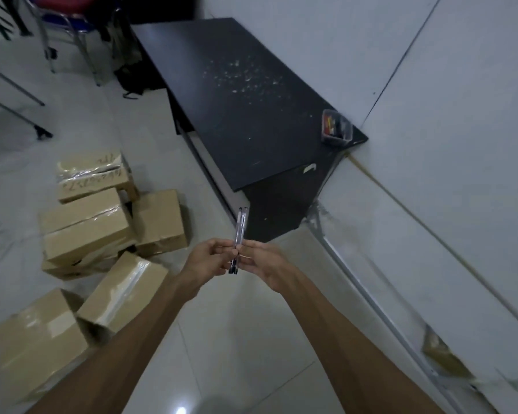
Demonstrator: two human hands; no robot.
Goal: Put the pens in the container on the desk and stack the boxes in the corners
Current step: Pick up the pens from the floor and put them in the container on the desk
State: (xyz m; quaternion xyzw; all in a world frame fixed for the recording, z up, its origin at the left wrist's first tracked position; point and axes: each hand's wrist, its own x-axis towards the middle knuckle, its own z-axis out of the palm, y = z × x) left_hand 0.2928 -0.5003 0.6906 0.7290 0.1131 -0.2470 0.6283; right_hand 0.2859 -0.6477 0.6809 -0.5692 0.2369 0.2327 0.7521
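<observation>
— Two pens [240,231], maybe more, in a tight bundle; exact count hard to tell. Clear barrels, dark ends, held nearly upright above the tiled floor [237,339].

— Held how?

— Pinched from both sides. Left hand [205,258] curled on the bundle from the left, right hand [265,259] from the right, fingertips meeting at the lower half of the barrels. Both clamped on the pens, both forearms stretched forward.

— And the container?

— Small clear plastic container [337,128] at the far right corner of the black worktop [237,115], close against the grey wall [446,100]. Some small red and dark items inside, too blurred to name. Well apart from the pens.

— Boxes?

— Several cardboard boxes [87,231], taped, scattered on the floor to the left of the hands. Some leaning on one another in a loose heap near the worktop's left edge, one tilted box nearest the left forearm, another open-ended at the lower left.

— Anything else?

— Metal chair legs [72,46] at the top left. Pale specks scattered over the worktop's middle.
</observation>
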